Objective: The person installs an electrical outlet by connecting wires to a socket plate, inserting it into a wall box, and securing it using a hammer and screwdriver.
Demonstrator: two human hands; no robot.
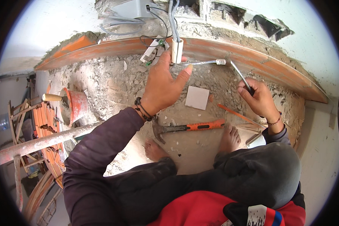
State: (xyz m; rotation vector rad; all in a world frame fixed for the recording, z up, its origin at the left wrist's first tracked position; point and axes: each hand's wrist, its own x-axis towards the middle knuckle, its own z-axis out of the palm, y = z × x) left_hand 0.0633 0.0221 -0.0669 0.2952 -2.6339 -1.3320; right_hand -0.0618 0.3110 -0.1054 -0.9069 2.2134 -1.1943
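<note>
My left hand (162, 83) reaches to the foot of the wall with its fingers behind a short cream plastic pipe (177, 51) and its thumb on the near side. Grey cables (173, 17) run down into the pipe's top. Past my thumb, a thin pale cable lies to the right and ends in a clear plug (220, 61). My right hand (259, 97) is closed round the dark handle of a screwdriver (240, 72), its metal shaft pointing up and left toward the plug. A white and green electrical piece (154, 51) lies left of the pipe.
Between my bare feet lies a claw hammer (194, 126) with an orange and black handle. A square white tile (197, 97) rests on the rubble beyond it. At left are a red bucket (73, 106) and a metal pole (45, 141). Broken brick wall (229, 52) lines the far side.
</note>
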